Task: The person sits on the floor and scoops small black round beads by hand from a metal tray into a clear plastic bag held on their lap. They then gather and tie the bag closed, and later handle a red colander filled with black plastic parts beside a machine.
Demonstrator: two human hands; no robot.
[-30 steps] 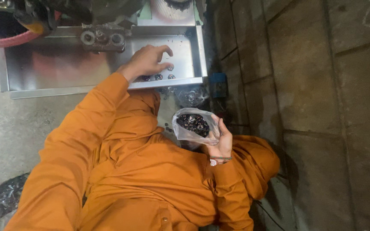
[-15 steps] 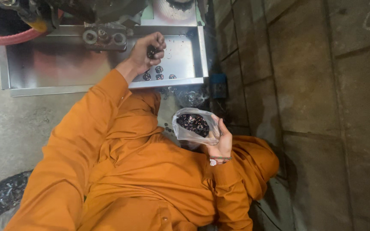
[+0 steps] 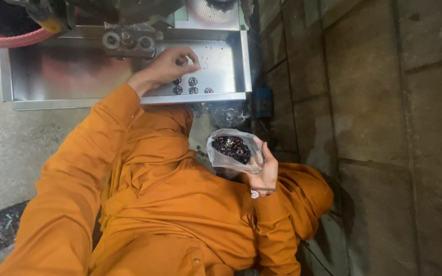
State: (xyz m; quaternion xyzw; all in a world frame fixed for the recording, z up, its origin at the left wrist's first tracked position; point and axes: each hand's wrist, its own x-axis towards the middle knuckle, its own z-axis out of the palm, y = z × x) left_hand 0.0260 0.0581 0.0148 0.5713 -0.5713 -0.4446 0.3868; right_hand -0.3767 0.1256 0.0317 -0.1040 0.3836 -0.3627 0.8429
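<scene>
Fingers of the left hand (image 3: 167, 66) are bunched and curled now over the far tray (image 3: 78, 71); half a second back that hand was lifted, so it has come down again beside the few dark parts (image 3: 193, 82) near the tray's front lip. Whether it pinches one, I cannot tell. Right hand (image 3: 264, 171), nearer, cups an open clear bag (image 3: 231, 151) holding a heap of the same dark parts.

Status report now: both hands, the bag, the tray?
Left hand on metal tray, fingers pinched near small round parts. Right hand holds clear bag. Nothing blocking.
</scene>
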